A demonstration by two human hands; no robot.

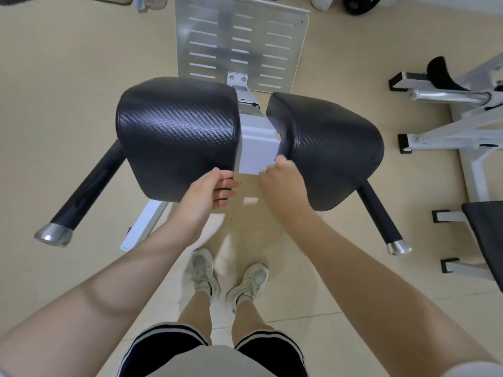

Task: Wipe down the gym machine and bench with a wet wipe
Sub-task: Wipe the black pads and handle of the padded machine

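The gym machine has two black carbon-pattern pads, a left pad [177, 131] and a right pad [332, 148], joined by a white frame block [257, 148]. My left hand [209, 191] holds the near right corner of the left pad, thumb on top and fingers curled beneath. In the gap between the pads, my right hand [283, 183] is closed and pressed against the near right corner of the white block. A white wet wipe [274, 161] seems pinched in its fingertips and is hard to tell from the white frame.
Black handle bars with chrome caps stick out at the lower left [81, 191] and lower right [381, 216]. A slotted metal footplate [239, 42] lies beyond the pads. Another white-framed machine [462, 126] and a black bench [487, 235] stand at the right. My feet are below on the tiled floor.
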